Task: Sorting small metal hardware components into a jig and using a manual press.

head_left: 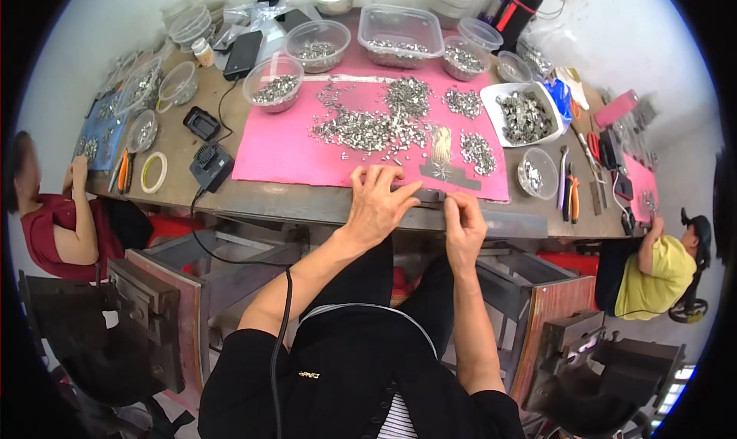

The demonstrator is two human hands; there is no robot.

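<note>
At the front edge of the table, my left hand [378,202] bends its fingers over a small dark metal bar [428,196] and grips it. Close by on the right, my right hand [465,231] is closed in a pinch at the bar's end; whatever is between its fingertips is too small to make out. Just beyond lies a flat grey strip [461,181] on the pink mat [269,159], with a bundle of thin pale rods [441,143] against it. Small silvery metal parts [361,130] are heaped across the mat, with a smaller pile [477,153] at the right.
Clear tubs of parts [401,39] line the back. A white tray [491,120] and pliers [572,197] lie right; a black charger [211,166] with its cable [288,301] is left, the cable crossing my left arm. Two people [57,224] [660,274] sit at either side.
</note>
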